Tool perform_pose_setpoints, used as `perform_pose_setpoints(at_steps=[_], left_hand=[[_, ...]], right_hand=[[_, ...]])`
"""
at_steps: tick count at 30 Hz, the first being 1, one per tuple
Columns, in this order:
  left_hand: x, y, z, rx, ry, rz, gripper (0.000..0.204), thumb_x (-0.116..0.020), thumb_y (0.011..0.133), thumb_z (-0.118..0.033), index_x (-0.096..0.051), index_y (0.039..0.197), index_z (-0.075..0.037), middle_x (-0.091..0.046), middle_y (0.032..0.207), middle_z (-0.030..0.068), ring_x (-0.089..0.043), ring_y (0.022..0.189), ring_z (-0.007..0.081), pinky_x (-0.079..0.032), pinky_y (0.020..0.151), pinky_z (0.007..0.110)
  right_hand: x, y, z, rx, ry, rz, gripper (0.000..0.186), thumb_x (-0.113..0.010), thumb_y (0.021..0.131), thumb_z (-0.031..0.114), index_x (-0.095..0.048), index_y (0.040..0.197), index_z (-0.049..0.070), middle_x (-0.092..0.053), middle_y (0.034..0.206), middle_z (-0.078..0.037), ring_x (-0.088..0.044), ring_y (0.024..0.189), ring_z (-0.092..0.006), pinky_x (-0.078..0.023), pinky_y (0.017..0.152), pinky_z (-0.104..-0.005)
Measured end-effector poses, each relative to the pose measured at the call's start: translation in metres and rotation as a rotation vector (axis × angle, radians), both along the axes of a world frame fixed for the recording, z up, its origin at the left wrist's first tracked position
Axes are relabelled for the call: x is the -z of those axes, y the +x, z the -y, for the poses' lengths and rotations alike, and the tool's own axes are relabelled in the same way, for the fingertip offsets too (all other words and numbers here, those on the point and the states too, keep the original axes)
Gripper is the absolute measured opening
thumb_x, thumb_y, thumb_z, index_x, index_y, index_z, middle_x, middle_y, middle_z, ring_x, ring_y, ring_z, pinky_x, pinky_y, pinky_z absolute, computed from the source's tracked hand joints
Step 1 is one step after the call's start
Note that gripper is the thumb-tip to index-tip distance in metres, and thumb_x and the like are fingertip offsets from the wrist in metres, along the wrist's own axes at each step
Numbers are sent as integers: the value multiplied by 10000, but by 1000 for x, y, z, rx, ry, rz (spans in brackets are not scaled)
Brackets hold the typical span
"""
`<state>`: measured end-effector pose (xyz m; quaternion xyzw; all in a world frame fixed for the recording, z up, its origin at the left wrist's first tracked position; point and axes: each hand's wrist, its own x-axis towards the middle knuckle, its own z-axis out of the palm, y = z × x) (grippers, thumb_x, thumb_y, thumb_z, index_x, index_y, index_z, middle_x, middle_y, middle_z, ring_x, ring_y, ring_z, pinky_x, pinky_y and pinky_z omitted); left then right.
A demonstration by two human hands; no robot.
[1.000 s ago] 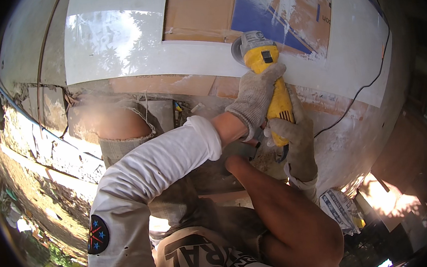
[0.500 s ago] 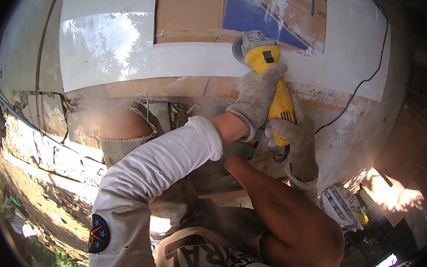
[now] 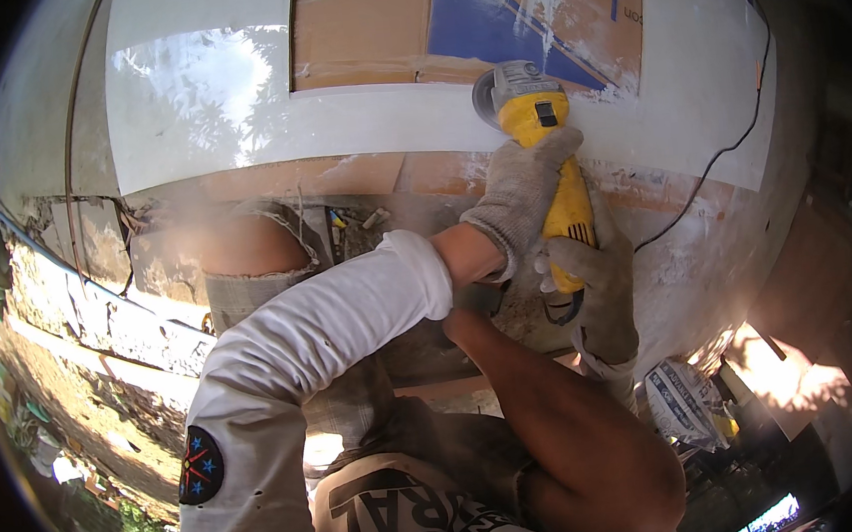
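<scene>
Both gloves are clamped on the yellow angle grinder (image 3: pixel 570 213), so no gap to report. Left hand (image 3: pixel 525 183) is wrapped over the body just behind the grey head, right hand (image 3: pixel 603 287) closed around the tail end below it. The grinder sits right in the grip, head pointing up and away, disc (image 3: pixel 484 101) off its left side, over the lower strip of the white sheet (image 3: pixel 715 123). Can't tell if the disc is actually touching.

Compared with a second ago, the whole grip has slid a bit right along that strip. The corner of the brown cardboard (image 3: pixel 358 31), up and left of the hands, is farther from the disc now, and the blue patch (image 3: pixel 476 17) ahead of the grip reaches farther left of the head. Hold on the tool looks the same. Black cord (image 3: pixel 709 176) still curves away right of the right hand, and the bare knee (image 3: pixel 249 245) is still left of the grip.
</scene>
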<state>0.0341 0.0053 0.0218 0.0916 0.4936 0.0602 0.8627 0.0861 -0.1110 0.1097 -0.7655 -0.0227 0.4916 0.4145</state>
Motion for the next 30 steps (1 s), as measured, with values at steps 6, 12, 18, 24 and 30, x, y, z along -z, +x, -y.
perform_pose_setpoints(at_steps=[6, 12, 18, 24, 30], left_hand=[[-7, 13, 3, 56, -15, 39, 407, -852, 1000, -295, -652, 1239, -34, -730, 1000, 103, -757, 831, 234, -655, 760, 410], [-6, 2, 5, 24, 40, 45, 380, -841, 1014, -284, -649, 1241, -47, -726, 1014, 92, -751, 840, 225, -653, 770, 407], [-2, -22, -8, -76, 62, 19, 381, -842, 1018, -275, -647, 1247, -42, -718, 1008, 94, -746, 835, 229, -654, 769, 408], [-10, -39, -22, -98, 83, -30, 403, -855, 1008, -290, -659, 1247, -31, -720, 1002, 109, -750, 843, 244, -653, 780, 419], [-11, -44, -26, -79, 100, -81, 471, -851, 982, -370, -701, 1238, -4, -750, 1030, 145, -776, 875, 281, -640, 778, 443]], right_hand=[[1, 5, 5, 62, 15, 6, 829, -797, 821, 114, -571, 1607, -21, -739, 1026, -68, -714, 816, -131, -598, 663, -281], [-5, -2, 5, 31, 74, 51, 745, -786, 820, 83, -615, 1536, -30, -727, 1003, -59, -705, 791, -127, -584, 656, -285], [9, -12, -8, -52, 65, -16, 791, -707, 855, 22, -523, 1620, -62, -756, 999, -94, -725, 741, -139, -607, 647, -264], [6, -18, -22, -139, 75, -56, 835, -751, 832, 97, -509, 1620, -40, -752, 1000, -96, -731, 753, -149, -610, 642, -272], [12, -18, -28, -187, 108, -7, 873, -766, 824, 121, -494, 1638, -37, -755, 1020, -101, -739, 765, -158, -612, 655, -273]])
